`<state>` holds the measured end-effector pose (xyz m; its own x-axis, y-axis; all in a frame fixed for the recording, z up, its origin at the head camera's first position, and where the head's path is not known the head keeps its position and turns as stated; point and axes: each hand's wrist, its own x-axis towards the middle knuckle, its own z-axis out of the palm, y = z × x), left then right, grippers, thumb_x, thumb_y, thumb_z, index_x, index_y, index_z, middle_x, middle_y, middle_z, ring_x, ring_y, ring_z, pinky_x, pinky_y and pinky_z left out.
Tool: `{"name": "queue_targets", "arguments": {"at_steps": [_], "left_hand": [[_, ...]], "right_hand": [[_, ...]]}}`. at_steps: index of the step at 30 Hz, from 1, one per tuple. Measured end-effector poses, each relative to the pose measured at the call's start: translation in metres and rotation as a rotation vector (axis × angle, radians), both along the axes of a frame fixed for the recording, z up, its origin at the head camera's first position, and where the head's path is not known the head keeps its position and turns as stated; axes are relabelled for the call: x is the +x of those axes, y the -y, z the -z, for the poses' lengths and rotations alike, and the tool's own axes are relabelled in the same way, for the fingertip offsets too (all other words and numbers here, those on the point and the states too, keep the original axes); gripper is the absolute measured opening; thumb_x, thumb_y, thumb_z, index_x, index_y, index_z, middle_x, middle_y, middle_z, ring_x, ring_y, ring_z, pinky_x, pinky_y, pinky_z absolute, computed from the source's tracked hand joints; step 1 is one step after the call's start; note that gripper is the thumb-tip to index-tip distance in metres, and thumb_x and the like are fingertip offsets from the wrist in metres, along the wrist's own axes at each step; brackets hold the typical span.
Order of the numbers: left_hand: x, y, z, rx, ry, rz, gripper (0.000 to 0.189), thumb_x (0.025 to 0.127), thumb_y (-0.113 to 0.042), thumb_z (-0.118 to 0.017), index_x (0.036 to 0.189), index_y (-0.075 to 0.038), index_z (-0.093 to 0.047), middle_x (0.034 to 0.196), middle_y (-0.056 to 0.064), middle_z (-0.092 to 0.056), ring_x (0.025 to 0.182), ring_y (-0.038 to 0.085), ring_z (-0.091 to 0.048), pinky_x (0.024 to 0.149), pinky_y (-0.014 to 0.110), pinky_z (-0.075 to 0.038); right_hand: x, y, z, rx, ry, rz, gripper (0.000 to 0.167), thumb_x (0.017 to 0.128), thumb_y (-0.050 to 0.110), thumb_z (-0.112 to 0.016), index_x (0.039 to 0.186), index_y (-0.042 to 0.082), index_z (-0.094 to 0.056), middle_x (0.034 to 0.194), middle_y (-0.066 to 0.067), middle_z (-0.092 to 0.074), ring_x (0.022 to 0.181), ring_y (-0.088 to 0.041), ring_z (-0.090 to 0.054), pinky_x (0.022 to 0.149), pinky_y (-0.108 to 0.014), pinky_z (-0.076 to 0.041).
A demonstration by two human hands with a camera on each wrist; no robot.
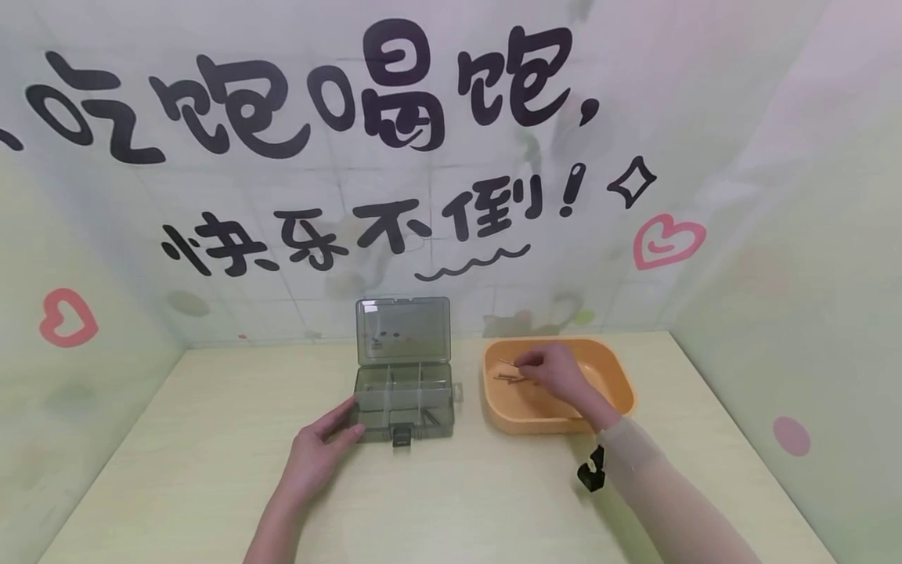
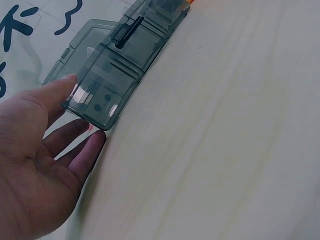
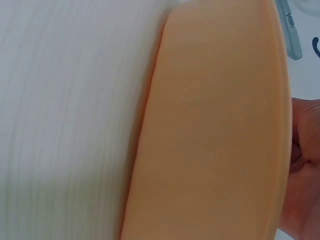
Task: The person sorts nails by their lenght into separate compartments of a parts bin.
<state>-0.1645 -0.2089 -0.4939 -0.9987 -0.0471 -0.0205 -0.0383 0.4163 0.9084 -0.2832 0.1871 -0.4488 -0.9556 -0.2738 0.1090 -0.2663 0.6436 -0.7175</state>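
A grey see-through compartment box (image 1: pixel 403 431) stands on the table with its lid (image 1: pixel 403 333) raised. My left hand (image 1: pixel 317 454) holds the box's left end, thumb at the near side; the left wrist view shows the thumb (image 2: pixel 62 92) and fingertips about that end. My right hand (image 1: pixel 560 374) is over an orange tray (image 1: pixel 543 425), pinching a thin screw (image 1: pixel 506 362) that points left. Several more screws (image 1: pixel 509 379) lie in the tray below the fingertips. In the right wrist view the tray wall (image 3: pixel 215 125) hides most of the right hand (image 3: pixel 307 150).
The box's front latch (image 1: pixel 402 435) hangs down. Dividers split its inside, and some dark thin pieces (image 1: pixel 430 417) lie in the front right compartment. A printed wall (image 1: pixel 423 172) stands behind the pale table (image 1: pixel 458 501). A black wrist device (image 1: pixel 592 470) is on my right sleeve.
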Motion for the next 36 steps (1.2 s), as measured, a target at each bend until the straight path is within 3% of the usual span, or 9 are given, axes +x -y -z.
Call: {"name": "queue_targets", "arguments": {"at_steps": [10,17,24,36], "left_hand": [[0.0,0.0,0.001,0.004,-0.013,0.001,0.06,0.1,-0.031,-0.07,0.152,-0.009,-0.05,0.152,0.019,-0.049,0.14,0.039,-0.046,0.117,0.053,-0.034],[-0.001,0.001,0.002,0.009,-0.01,-0.002,0.059,0.1,-0.03,-0.07,0.152,-0.01,-0.05,0.153,0.019,-0.049,0.14,0.039,-0.046,0.117,0.053,-0.034],[0.0,0.0,0.003,0.005,-0.001,-0.004,0.059,0.1,-0.03,-0.07,0.152,-0.01,-0.05,0.152,0.02,-0.049,0.141,0.04,-0.044,0.118,0.054,-0.033],[-0.001,0.001,0.005,0.016,-0.01,-0.002,0.06,0.1,-0.032,-0.07,0.152,-0.011,-0.05,0.152,0.02,-0.049,0.141,0.04,-0.045,0.117,0.053,-0.035]], "right_hand": [[0.016,0.023,-0.016,-0.098,0.029,-0.027,0.014,0.091,0.0,-0.072,0.103,-0.005,-0.078,0.096,-0.016,-0.077,0.085,-0.031,-0.075,0.073,-0.035,-0.062],[0.024,0.04,-0.023,-0.09,-0.05,-0.065,0.011,0.088,0.001,-0.075,0.097,0.001,-0.081,0.091,-0.007,-0.078,0.081,-0.016,-0.071,0.075,-0.033,-0.061],[0.032,0.059,-0.022,-0.1,-0.051,-0.043,0.009,0.087,0.0,-0.076,0.094,0.002,-0.081,0.087,-0.004,-0.077,0.078,-0.012,-0.068,0.073,-0.03,-0.06],[0.044,0.081,-0.017,-0.115,-0.057,-0.071,0.011,0.09,0.001,-0.073,0.098,0.001,-0.081,0.095,-0.006,-0.078,0.089,-0.022,-0.072,0.078,-0.035,-0.061]]}}
